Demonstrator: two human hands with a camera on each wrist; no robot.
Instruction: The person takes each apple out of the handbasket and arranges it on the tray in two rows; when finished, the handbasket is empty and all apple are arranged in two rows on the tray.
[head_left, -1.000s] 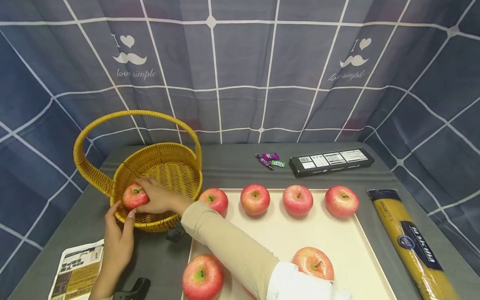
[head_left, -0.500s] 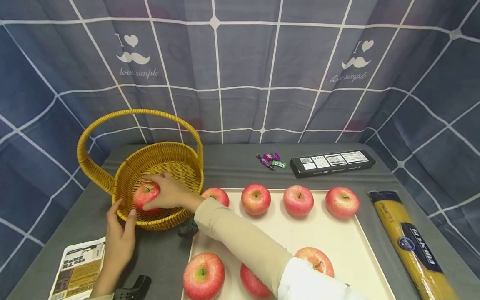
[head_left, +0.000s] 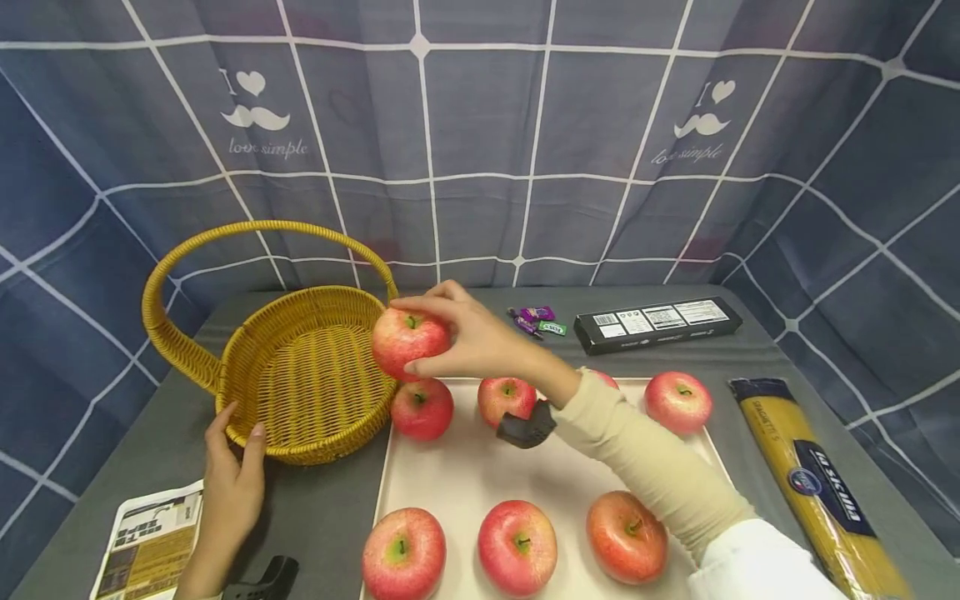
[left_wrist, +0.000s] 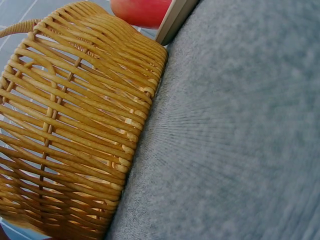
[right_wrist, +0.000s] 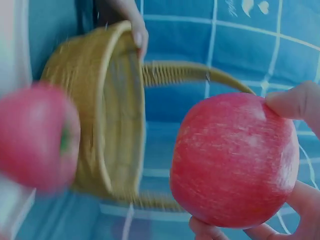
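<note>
My right hand grips a red apple between thumb and fingers, raised just right of the basket rim. In the right wrist view that apple fills much of the picture, with the thumb above it and fingertips below. A yellow woven basket with one tall handle stands at the left. My left hand holds its near-left rim, thumb and finger tips over the edge. The left wrist view shows the basket's woven side up close, with none of the hand's grip visible.
A cream tray bears several apples, one partly hidden by the right sleeve. Small wrapped candies and a black box lie behind it. A spaghetti pack lies at right, a printed pouch at lower left.
The right hand has lifted the apple out of the basket and carried it right, over the tray's back-left corner. My left hand has stayed at the basket rim.
</note>
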